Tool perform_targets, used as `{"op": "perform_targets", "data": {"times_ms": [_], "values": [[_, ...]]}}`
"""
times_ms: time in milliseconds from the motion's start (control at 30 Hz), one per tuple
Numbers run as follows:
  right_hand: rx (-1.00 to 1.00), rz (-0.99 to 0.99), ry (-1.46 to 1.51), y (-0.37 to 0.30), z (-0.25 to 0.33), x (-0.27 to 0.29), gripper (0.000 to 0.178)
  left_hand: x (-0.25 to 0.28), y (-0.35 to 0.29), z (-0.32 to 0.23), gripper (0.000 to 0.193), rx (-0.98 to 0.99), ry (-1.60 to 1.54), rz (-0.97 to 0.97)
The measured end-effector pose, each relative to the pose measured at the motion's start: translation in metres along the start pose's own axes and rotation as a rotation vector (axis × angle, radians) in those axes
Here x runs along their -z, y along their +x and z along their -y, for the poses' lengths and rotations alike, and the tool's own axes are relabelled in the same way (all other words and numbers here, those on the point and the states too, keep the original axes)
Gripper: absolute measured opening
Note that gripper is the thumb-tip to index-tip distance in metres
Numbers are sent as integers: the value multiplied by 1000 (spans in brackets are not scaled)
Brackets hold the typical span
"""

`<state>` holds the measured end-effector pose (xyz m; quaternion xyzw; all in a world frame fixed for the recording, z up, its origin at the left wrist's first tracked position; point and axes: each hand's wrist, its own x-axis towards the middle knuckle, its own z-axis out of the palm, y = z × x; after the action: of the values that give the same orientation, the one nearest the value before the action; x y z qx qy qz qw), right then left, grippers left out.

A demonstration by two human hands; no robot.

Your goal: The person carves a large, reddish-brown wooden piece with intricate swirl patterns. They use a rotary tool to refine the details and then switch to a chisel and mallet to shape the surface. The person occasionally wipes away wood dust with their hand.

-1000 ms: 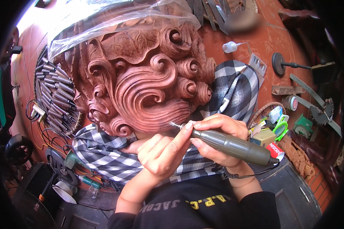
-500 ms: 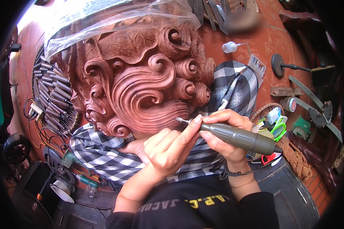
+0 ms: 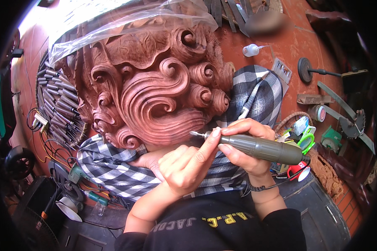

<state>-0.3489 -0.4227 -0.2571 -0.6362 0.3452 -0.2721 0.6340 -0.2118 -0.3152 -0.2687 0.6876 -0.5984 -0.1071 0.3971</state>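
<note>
R hand [image 3: 255, 164] is closed round grinder [image 3: 259, 147]; L hand [image 3: 182, 166] half curled, index at its tip (L grip: can't tell). Step prob. shaping: bit [image 3: 198, 134] by low edge of carving [image 3: 151, 92], ahead of hands; next needs light, steady touch.

Right hand [image 3: 256, 165] grips rotary tool [image 3: 262, 148], left hand [image 3: 183, 168] touching it near bit [image 3: 198, 134], carved wood [image 3: 153, 102] close by. Checked cloth [image 3: 125, 178], upper-right corner: white stick [image 3: 253, 98].

Carving [image 3: 153, 93] in the way ahead
</note>
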Motion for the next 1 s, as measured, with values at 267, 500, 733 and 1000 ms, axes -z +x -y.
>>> {"op": "perform_targets", "data": {"times_ms": [267, 500, 733, 1000], "values": [[15, 43, -60, 8, 1, -7, 21, -1, -7, 6, 49, 41, 4, -65], [-4, 21, -82, 5, 4, -2, 21, -7, -2, 7, 48, 22, -20, -71], [-8, 20, -90, 2, 10, -3, 23, 6, -1, 4, 47, 10, 3, 34], [5, 35, -120, 6, 10, -6, 24, 2, -1, 6, 48, 35, -27, -36]]}}
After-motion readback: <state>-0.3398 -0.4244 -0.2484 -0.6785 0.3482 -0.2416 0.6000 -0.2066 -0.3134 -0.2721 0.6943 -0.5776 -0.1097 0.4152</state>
